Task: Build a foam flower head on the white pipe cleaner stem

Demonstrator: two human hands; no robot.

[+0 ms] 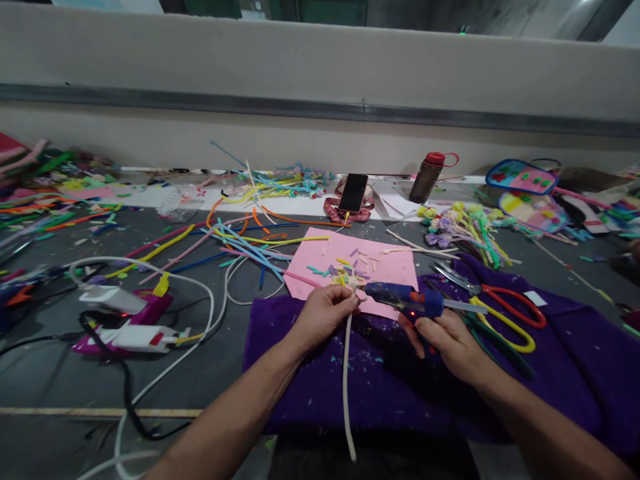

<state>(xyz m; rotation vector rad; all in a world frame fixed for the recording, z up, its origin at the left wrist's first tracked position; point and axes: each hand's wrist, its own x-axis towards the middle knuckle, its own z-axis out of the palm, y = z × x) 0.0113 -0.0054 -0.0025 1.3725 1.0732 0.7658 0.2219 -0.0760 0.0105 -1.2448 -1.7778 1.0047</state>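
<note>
My left hand point(327, 313) pinches a white pipe cleaner point(346, 393) near its top, where a small pale cluster sits; its long stem hangs down over the purple cloth point(295, 373). Wrapped around the handle of a blue glue gun point(405, 298), my right hand point(447, 340) holds its nozzle close to that cluster. Whether the nozzle touches it, I cannot tell. A clear glue stick point(465, 306) juts from the gun's back. Behind the hands lies a pink sheet point(395, 267) scattered with short cut pieces in purple, yellow and teal.
Red-handled scissors point(515, 305) and yellow-handled ones point(520, 337) lie right of my right hand. A power strip point(135, 330) with plugs and cables sits left. Loose pipe cleaners point(250, 247), a phone point(353, 193), a bottle point(427, 178) and finished-looking bundles point(467, 230) are farther back.
</note>
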